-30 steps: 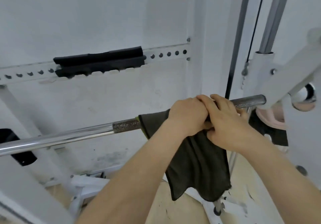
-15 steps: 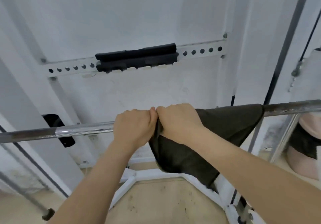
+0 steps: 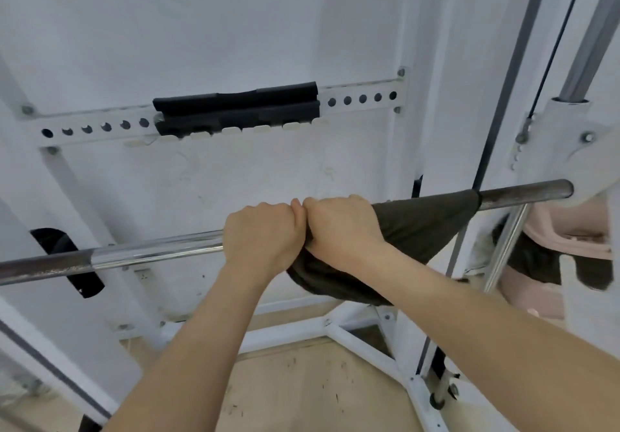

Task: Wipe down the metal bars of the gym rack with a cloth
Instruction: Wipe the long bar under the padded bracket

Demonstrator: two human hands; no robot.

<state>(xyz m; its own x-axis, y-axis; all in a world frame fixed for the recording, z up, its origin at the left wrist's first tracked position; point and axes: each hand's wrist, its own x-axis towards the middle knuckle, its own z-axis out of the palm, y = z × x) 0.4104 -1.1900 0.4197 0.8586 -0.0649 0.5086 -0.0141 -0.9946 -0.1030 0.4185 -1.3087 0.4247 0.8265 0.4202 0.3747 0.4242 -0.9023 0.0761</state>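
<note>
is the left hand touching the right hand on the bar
Touching. The head view shows the left hand gripping the bar and the right hand gripping the cloth, pressed together with no gap.

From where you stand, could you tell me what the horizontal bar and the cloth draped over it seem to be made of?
The bar looks like steel: mirror-bright chrome in the middle, duller grey stretches toward the ends. The cloth seems soft, matte dark fabric, judging by its folds.

Bare forearms rise from 7 and 4 o'clock to meet at centre. The left hand [image 3: 261, 233] and right hand [image 3: 342, 227] touch knuckle to knuckle, backs up. The left curls over the bar [image 3: 151, 254], the right over the cloth [image 3: 422, 223].
</note>
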